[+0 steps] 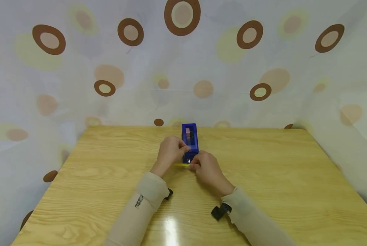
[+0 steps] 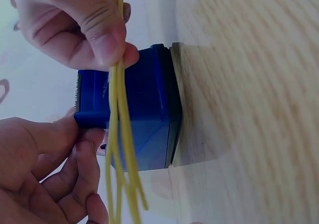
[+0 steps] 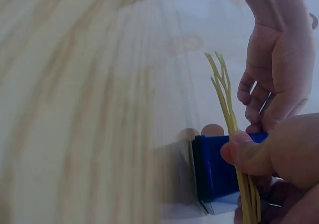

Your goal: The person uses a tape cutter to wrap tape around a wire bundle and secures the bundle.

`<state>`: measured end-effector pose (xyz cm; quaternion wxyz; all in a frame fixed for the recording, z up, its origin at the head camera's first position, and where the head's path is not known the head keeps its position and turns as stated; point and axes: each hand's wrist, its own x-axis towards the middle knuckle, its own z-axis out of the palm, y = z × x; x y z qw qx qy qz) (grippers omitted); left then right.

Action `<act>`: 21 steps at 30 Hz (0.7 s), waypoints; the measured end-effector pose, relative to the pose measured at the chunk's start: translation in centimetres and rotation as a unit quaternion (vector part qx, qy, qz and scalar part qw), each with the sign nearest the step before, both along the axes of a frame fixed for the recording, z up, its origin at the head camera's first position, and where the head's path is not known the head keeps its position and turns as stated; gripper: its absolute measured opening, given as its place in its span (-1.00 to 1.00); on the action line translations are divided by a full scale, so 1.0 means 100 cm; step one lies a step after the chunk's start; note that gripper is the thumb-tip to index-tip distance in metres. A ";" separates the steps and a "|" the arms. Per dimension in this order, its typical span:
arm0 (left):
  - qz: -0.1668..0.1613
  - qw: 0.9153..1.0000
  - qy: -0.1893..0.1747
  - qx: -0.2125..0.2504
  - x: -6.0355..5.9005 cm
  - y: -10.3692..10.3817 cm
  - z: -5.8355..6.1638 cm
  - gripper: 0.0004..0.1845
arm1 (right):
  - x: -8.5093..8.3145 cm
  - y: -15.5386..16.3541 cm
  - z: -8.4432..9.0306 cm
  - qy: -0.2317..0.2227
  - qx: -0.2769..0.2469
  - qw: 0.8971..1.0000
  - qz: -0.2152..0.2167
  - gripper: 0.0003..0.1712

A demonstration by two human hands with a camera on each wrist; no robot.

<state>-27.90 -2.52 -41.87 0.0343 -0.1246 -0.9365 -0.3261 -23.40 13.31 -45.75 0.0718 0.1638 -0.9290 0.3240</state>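
Note:
A blue tape dispenser (image 1: 191, 127) stands on the table near the back edge, with a roll (image 1: 187, 131) inside it and a dark serrated cutter (image 2: 78, 92) along its front top edge. My left hand (image 1: 171, 148) reaches over its left side, thumb and fingertips pinching at the corner beside the cutter. In front of the dispenser, my right hand (image 1: 208, 169) pinches a bundle of thin yellow strands (image 2: 119, 144) between thumb and forefinger. The strands' free ends (image 3: 227, 102) spread apart and point left. A clear, shiny bit shows beside the strands, close to the dispenser's front.
The wooden table (image 1: 278, 171) extends on both sides of the hands. Behind it hangs a pale sheet (image 1: 226, 75) with brown and peach circles. Each wrist carries a black device (image 1: 219, 212) by the beige sleeve.

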 end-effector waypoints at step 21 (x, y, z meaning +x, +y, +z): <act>-0.009 1.000 -0.012 0.005 0.012 -0.011 0.009 -0.76 | 0.007 0.006 0.034 -0.048 -0.022 0.998 0.022 -0.88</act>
